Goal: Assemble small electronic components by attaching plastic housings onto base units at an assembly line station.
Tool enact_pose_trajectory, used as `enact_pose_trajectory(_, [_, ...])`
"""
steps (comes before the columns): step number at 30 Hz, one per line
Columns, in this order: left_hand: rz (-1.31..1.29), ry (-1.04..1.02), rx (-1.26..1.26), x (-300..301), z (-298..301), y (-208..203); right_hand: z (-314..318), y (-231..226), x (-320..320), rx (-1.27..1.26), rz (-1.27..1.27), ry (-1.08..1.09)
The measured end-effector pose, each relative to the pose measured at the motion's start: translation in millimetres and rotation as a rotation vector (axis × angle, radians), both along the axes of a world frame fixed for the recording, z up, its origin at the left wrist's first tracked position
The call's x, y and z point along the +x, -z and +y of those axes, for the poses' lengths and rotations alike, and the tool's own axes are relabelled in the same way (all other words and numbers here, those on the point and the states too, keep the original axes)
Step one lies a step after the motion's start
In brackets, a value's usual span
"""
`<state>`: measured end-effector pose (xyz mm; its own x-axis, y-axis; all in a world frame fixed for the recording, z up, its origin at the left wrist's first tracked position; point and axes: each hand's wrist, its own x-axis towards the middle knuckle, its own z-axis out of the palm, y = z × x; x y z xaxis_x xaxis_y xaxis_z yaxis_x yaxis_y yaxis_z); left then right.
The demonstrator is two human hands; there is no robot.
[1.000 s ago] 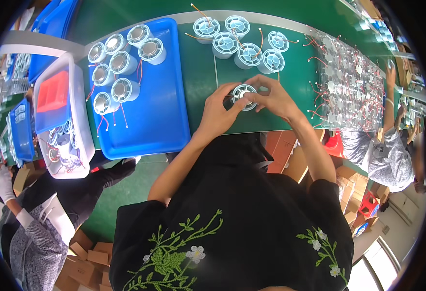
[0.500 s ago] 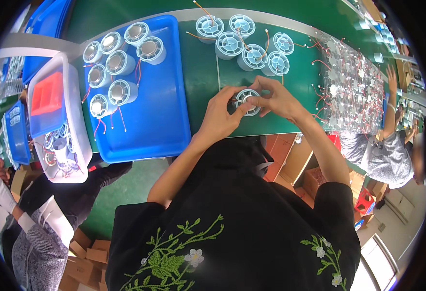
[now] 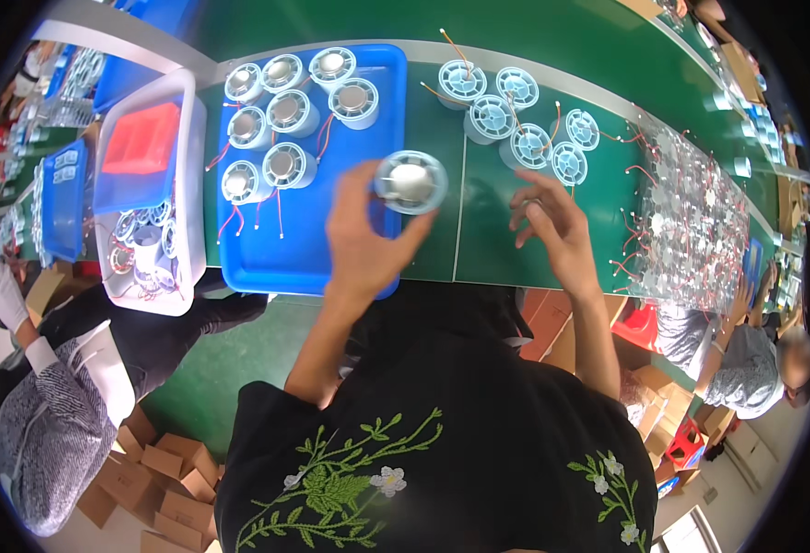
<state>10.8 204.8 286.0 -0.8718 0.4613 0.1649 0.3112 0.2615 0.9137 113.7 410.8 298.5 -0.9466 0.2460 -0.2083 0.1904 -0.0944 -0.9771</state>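
My left hand [image 3: 361, 241] grips a light-blue round plastic housing [image 3: 410, 182] by its sides, thumb and fingers around it. A shiny silver disc fills the middle of its slotted top. It is held above the right edge of a blue tray [image 3: 308, 263]. Inside that tray stand several similar housings [image 3: 288, 167] with silver discs and red wires hanging from them. My right hand [image 3: 557, 230] is empty, fingers apart and slightly curled, over the green table. Just beyond it stands a cluster of light-blue housings [image 3: 493, 120] with spoked tops and thin wires, no discs showing.
Right of the cluster lies a clear plastic sheet [image 3: 686, 207] of small parts with red wires. A white bin [image 3: 198, 175] left of the tray holds a red box [image 3: 140, 138] and more housings. People sit at both sides; cardboard boxes [image 3: 179, 461] lie on the floor.
Both hands were on the housing; my right hand has let go and opened. My left hand has carried the housing leftward to the tray's edge. The whole view has shifted somewhat.
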Motion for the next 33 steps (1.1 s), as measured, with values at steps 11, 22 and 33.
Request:
enact_pose_trajectory(11, [0.263,-0.245,-0.295,-43,1,31,-49,35,12,0.079,-0.092,-0.093])
enact_pose_trajectory(22, [0.783,0.118,-0.625,-83,32,34,-35,38,29,0.266,-0.111,-0.061])
enact_pose_trajectory(33, [0.656,0.146,-0.379,-74,53,15,-29,37,49,0.33,-0.102,0.135])
